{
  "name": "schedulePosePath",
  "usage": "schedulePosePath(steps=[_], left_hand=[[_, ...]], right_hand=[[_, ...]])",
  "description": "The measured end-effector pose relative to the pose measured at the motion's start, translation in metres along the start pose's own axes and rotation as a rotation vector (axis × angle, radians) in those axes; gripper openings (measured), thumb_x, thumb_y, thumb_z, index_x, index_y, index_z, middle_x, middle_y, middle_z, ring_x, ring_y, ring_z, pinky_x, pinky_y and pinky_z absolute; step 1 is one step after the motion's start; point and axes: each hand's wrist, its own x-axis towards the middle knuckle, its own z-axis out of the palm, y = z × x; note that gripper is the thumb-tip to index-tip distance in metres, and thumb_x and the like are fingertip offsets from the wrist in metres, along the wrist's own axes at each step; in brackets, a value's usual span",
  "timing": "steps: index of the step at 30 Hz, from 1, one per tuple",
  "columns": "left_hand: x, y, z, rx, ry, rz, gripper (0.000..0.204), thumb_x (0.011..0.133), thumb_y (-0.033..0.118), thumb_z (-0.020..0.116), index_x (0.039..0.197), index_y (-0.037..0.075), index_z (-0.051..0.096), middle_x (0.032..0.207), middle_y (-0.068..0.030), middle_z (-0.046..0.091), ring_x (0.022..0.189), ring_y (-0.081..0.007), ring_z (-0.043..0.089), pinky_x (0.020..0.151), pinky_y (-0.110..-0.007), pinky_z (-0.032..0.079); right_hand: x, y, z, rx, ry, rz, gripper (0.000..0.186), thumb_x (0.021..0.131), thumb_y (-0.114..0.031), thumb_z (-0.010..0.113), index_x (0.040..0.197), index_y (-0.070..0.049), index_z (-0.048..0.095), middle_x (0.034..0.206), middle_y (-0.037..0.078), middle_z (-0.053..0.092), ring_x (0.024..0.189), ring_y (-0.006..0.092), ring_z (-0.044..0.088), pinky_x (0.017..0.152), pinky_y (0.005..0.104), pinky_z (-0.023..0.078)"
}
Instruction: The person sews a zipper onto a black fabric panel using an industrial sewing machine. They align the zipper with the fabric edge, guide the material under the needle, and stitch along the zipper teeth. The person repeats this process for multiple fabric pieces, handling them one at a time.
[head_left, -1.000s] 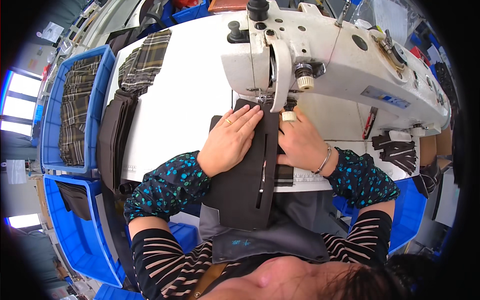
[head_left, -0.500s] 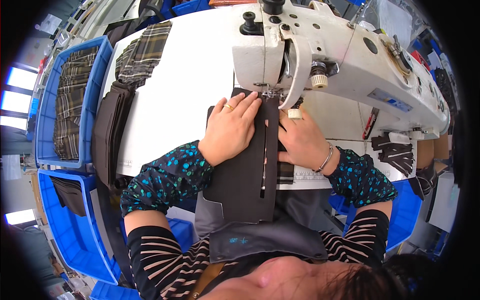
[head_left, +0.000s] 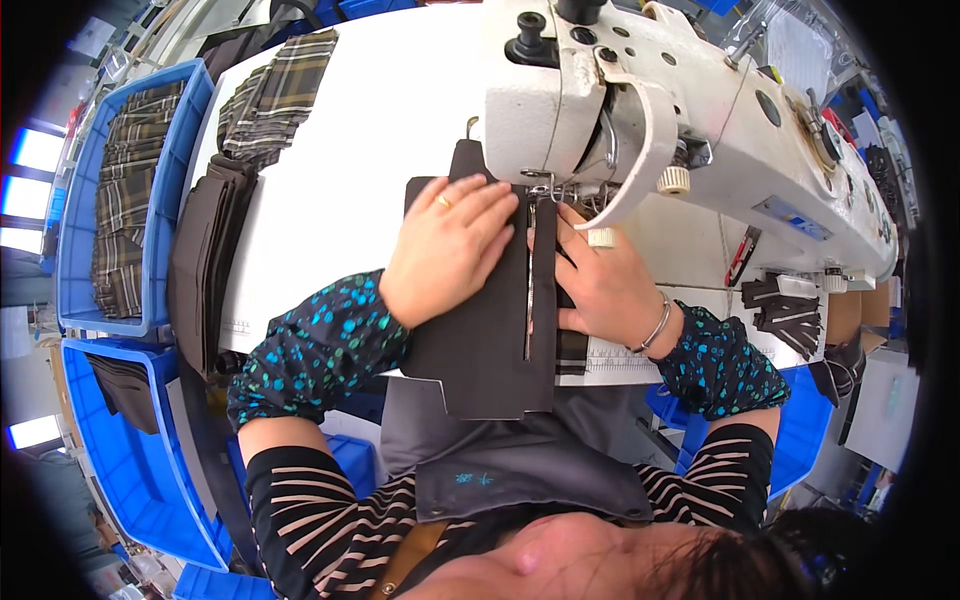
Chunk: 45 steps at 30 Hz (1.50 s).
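Dk slit cloth panel [head_left: 475, 345] lies on the tabletop [head_left: 395, 95], far end by the sewing machine [head_left: 740, 150] needle, near end past the edge. L hand [head_left: 447, 248] flat on it, fingers tog.; R hand [head_left: 607, 285] bent at its R edge, can't tell if gripping. Plaid pcs [head_left: 283, 95] far L, w/ blue bin [head_left: 182, 180] beside.

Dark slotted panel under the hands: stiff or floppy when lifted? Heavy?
The dark panel probably bends but holds some shape: its near end overhangs the white table, looking fairly flat. Likely light, since its edges look thin. The narrow strip right of the long slit may flex separately.
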Motion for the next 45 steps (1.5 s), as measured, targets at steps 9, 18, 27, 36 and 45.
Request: schedulePosePath(steps=[9,18,27,36,45], left_hand=[[-0.014,0.010,0.005,-0.032,-0.116,0.016,0.049,0.104,0.029,0.062,0.147,0.006,0.060,0.158,-0.0083,0.054,0.148,-0.0321,0.046,0.121,-0.057,0.036],[-0.017,0.010,0.001,-0.010,-0.149,0.042,0.046,0.104,0.027,0.062,0.146,0.008,0.062,0.158,-0.0057,0.055,0.147,-0.0313,0.048,0.120,-0.059,0.036],[-0.013,0.008,0.002,-0.023,-0.127,0.039,0.045,0.103,0.026,0.063,0.145,0.010,0.063,0.156,-0.0042,0.056,0.145,-0.0299,0.050,0.119,-0.058,0.037],[-0.016,0.012,0.004,0.044,-0.115,0.035,0.046,0.102,0.027,0.064,0.145,0.009,0.063,0.157,-0.0042,0.056,0.144,-0.0309,0.052,0.117,-0.061,0.040],[-0.014,0.012,0.003,0.012,-0.111,0.038,0.046,0.102,0.026,0.064,0.145,0.009,0.062,0.157,-0.0037,0.056,0.143,-0.0314,0.051,0.117,-0.060,0.040]], right_hand=[[-0.001,-0.001,0.001,-0.056,-0.025,0.007,0.083,0.066,-0.045,0.091,0.133,-0.001,0.068,0.132,0.021,0.065,0.125,0.0394,0.060,0.116,0.0568,0.040],[-0.002,0.001,0.003,-0.061,-0.016,-0.004,0.085,0.063,-0.047,0.092,0.131,-0.002,0.068,0.132,0.021,0.065,0.127,0.0383,0.060,0.117,0.0569,0.040],[-0.003,0.001,0.003,-0.060,-0.041,0.011,0.086,0.063,-0.046,0.092,0.132,-0.002,0.068,0.130,0.021,0.065,0.126,0.0385,0.060,0.117,0.0576,0.040],[-0.001,0.001,0.002,-0.060,-0.024,0.002,0.086,0.062,-0.046,0.092,0.131,-0.002,0.068,0.132,0.022,0.065,0.126,0.0385,0.060,0.118,0.0577,0.040],[-0.003,0.001,0.005,-0.038,-0.036,0.020,0.084,0.063,-0.046,0.092,0.130,-0.002,0.068,0.136,0.023,0.063,0.126,0.0391,0.060,0.117,0.0584,0.040]])
